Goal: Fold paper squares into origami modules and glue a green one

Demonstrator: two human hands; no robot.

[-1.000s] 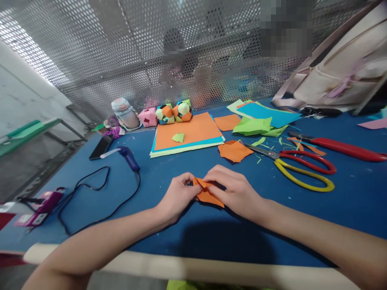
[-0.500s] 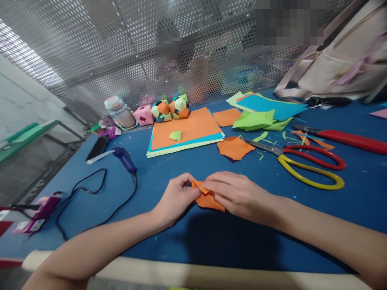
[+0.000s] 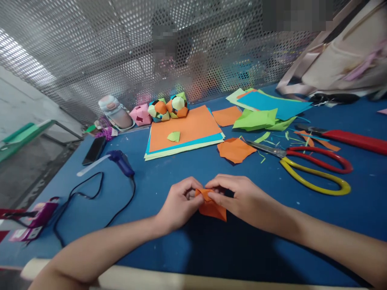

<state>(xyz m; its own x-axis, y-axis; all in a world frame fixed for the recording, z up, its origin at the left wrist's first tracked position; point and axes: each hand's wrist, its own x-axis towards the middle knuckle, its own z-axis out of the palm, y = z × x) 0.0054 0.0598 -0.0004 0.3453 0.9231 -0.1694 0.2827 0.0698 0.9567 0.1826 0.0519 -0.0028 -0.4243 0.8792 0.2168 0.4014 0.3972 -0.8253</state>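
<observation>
Between my two hands is a small folded piece of orange paper [image 3: 213, 209], held above the blue table near its front. My left hand [image 3: 180, 203] pinches its upper left corner between thumb and fingers. On the other side, the thumb and fingers of my right hand [image 3: 238, 195] grip its upper right edge. The lower flap hangs free toward me. Behind my hands lies a stack of sheets with an orange one [image 3: 190, 125] on top, bearing a small green folded piece [image 3: 174, 137]. A cut orange piece [image 3: 236, 150] lies to its right.
Scissors [image 3: 316, 179] and red-handled pliers [image 3: 356, 139] lie at the right near green paper [image 3: 256, 119] and scraps. A blue glue gun [image 3: 121, 162] with its cord, a phone [image 3: 94, 150] and a bottle [image 3: 116, 112] are left. Paper balls [image 3: 177, 105] stand by the mesh panel.
My right hand has shifted its grip, its thumb now pressing at the paper's top fold with the fingers behind. Both hands and the paper sit slightly lower in the view.
</observation>
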